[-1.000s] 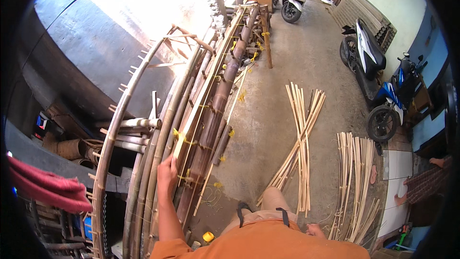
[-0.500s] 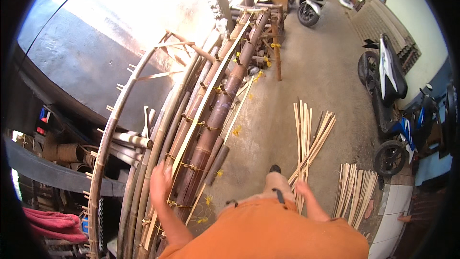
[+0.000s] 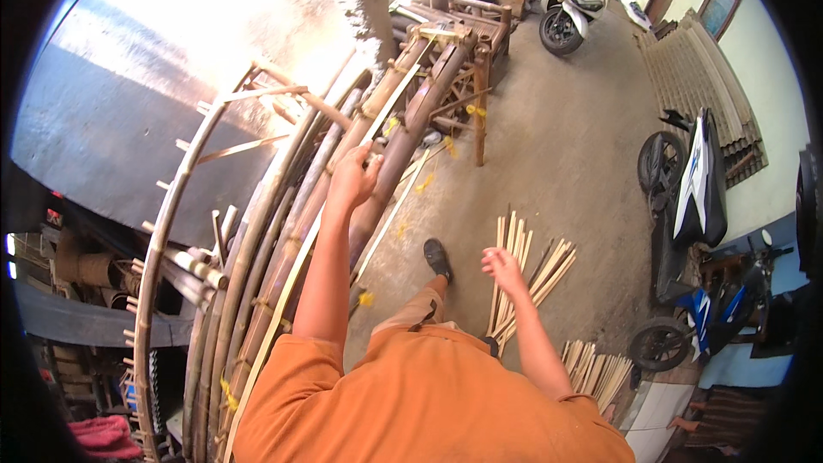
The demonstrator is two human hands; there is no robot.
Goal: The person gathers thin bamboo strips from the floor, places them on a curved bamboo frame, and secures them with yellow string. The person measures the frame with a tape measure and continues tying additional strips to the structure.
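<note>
My left hand (image 3: 351, 178) is at the long brown bamboo poles (image 3: 390, 173), over the pale flat strip (image 3: 397, 105) that runs along them. Its fingers are curled; whatever lies within them is too small to make out. Several yellow ties (image 3: 392, 126) are fixed along the poles. Held out on the other side, my right hand (image 3: 504, 271) has its fingers loosely bent and apart, with nothing visible in them. Just beyond and below it, a loose spread of thin pale sticks (image 3: 549, 279) lies on the concrete floor.
Another bunch of sticks (image 3: 591, 369) lies at the lower right. A curved bamboo frame with pegs (image 3: 176, 193) stands left of the poles. Motorbikes (image 3: 699, 180) line the right side, a white scooter (image 3: 566, 21) stands far ahead, and corrugated sheets (image 3: 694, 77) lean on the wall.
My left hand has reached forward along the poles. My right hand has come up and forward. My body and the view have shifted, and one foot now shows farther ahead.
</note>
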